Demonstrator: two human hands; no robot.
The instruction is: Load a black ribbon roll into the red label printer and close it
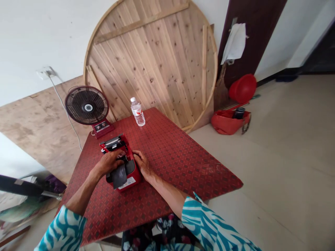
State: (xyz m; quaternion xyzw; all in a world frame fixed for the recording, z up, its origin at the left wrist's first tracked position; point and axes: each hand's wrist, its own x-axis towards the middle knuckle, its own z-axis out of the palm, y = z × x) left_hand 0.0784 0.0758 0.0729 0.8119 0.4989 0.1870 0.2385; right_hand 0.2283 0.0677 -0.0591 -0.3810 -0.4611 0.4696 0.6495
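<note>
A red and black label printer (136, 176) sits on the table with its lid (113, 142) raised toward the back. A strip of black ribbon (119, 177) hangs out over its front, partly covering a white sticker (130, 182). My left hand (111, 162) reaches into the printer from the left, its fingers curled at the upper end of the ribbon; the fingertips are partly hidden. Against the printer's right side, my right hand (142, 164) grips the casing near the lid hinge, with bent fingers.
A dark red fan (87, 106) and a water bottle (138, 113) stand toward the back of the red patterned table (178, 164). A round wooden tabletop (157, 62) leans on the wall. On the floor to the right lie a red bag (226, 123) and a red basin (243, 89).
</note>
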